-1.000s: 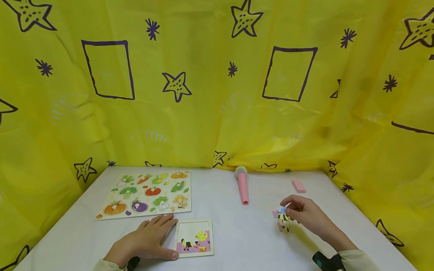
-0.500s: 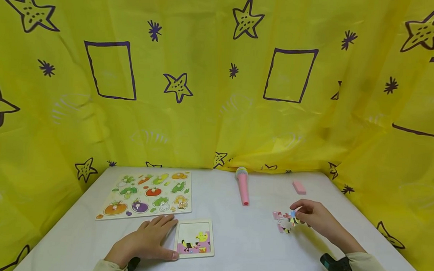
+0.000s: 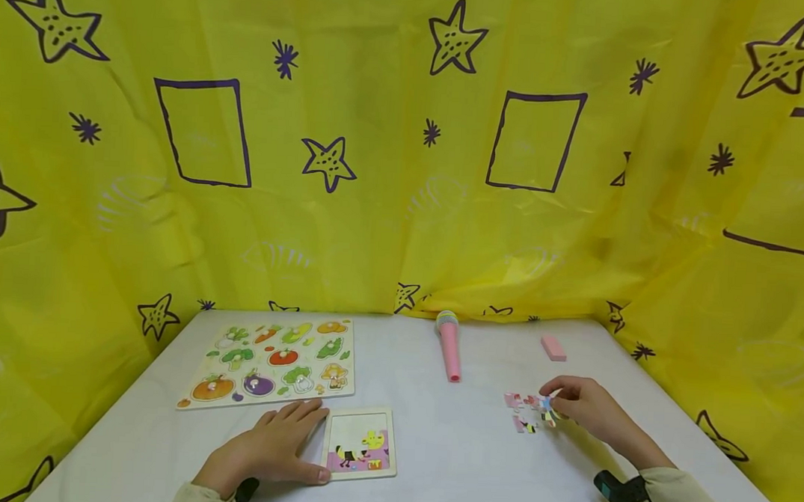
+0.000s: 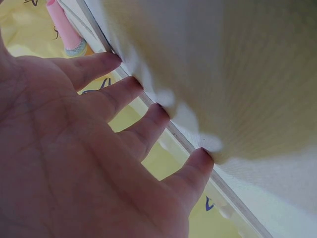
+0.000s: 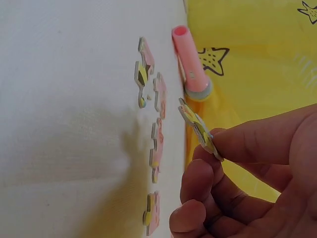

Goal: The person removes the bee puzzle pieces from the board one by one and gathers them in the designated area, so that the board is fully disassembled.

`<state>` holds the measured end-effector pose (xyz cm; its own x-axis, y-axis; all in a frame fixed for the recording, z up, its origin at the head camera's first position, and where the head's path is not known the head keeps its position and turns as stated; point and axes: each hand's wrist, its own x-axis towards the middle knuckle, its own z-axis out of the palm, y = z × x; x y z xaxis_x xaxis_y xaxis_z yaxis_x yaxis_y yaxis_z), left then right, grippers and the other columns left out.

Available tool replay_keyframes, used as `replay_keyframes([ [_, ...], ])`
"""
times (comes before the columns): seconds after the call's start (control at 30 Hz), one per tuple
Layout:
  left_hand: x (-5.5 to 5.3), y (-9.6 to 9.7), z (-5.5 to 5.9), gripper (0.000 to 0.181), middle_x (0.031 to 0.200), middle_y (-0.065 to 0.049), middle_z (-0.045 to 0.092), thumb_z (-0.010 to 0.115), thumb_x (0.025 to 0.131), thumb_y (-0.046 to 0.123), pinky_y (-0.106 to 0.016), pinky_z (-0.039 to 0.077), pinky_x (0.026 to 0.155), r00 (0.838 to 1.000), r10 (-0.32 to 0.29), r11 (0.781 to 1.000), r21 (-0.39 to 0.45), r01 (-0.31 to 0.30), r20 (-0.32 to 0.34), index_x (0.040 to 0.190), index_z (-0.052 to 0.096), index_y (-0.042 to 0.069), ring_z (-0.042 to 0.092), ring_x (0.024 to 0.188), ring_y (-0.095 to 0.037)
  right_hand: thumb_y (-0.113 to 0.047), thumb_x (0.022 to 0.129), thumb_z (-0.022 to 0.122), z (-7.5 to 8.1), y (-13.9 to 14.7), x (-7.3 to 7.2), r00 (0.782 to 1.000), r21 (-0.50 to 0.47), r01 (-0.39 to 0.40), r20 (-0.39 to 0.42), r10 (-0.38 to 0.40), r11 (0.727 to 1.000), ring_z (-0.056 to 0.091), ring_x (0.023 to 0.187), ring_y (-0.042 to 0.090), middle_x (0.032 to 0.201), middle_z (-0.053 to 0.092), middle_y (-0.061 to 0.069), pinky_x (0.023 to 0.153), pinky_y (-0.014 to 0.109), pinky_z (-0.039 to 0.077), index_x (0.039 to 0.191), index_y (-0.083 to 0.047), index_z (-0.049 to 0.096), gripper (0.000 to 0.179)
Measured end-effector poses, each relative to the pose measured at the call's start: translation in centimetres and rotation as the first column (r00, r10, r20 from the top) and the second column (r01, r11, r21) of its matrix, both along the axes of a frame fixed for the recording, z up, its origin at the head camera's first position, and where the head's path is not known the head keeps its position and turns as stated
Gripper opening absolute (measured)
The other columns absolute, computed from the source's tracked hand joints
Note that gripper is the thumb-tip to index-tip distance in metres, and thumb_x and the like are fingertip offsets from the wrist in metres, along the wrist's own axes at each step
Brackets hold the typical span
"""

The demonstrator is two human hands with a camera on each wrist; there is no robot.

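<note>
My right hand (image 3: 587, 409) pinches a small jigsaw piece (image 5: 200, 130) between thumb and fingers, raised off the tabletop. Beside and below it lie several loose jigsaw pieces (image 5: 156, 148), pink, yellow and black, on the white cloth. On the left, my left hand (image 3: 269, 441) rests with fingers spread, its thumb at the lower left corner of a square puzzle tray (image 3: 357, 421). Inside that tray, fitted pieces (image 3: 375, 448) show a yellow and black figure on pink along the bottom and right. The upper left of the tray shows a bare white base.
Behind the left hand lies a vegetable puzzle board (image 3: 283, 358), close to its fingertips. A pink toy microphone (image 3: 449, 349) lies at the back middle. Farther right sits a pink block (image 3: 553, 348). Yellow curtains (image 3: 376, 227) enclose the back and sides of the table.
My right hand has shifted to the right with the jigsaw piece, uncovering more of the loose pieces beneath. The left hand and puzzle tray have stayed in place.
</note>
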<state>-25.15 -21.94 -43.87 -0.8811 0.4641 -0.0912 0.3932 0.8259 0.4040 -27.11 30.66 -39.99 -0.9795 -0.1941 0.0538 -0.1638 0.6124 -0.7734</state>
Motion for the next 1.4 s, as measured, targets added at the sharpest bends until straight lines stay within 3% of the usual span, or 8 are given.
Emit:
replay_keyframes([
  [0.2,0.1,0.0,0.0,0.114,0.167,-0.019,0.038,0.078,0.079,0.08,-0.079,0.02,0.117,1.0,-0.007,1.0,0.006,0.007,-0.006,0.158,0.049,0.003,0.029,0.154,-0.048,-0.004,0.099,0.067,-0.3,0.0,-0.2,1.0,0.046,-0.002,-0.006,0.003,0.999,0.054,0.073,0.024,0.081,0.064,0.005,0.06,0.03,0.045,0.117,0.002,0.073,0.019],
  [0.47,0.0,0.0,0.0,0.114,0.168,-0.018,0.038,0.078,0.079,0.08,-0.078,0.02,0.117,1.0,-0.008,1.0,0.002,0.008,0.001,0.158,0.048,0.004,0.028,0.154,-0.047,-0.004,0.095,0.072,-0.6,-0.5,-0.5,0.999,0.113,0.034,-0.007,-0.034,0.993,0.052,0.076,0.022,0.083,0.058,0.004,0.06,0.029,0.044,0.104,-0.002,0.069,0.01],
  [1.4,0.0,0.0,0.2,0.114,0.169,-0.017,0.036,0.076,0.079,0.081,-0.078,0.019,0.118,1.0,-0.003,1.0,0.005,0.003,0.013,0.159,0.047,0.005,0.027,0.155,-0.048,-0.003,0.092,0.074,-0.7,-1.3,-0.7,1.0,0.184,0.028,-0.016,-0.026,0.982,0.053,0.071,0.021,0.077,0.057,0.003,0.057,0.028,0.045,0.091,-0.004,0.066,0.008],
])
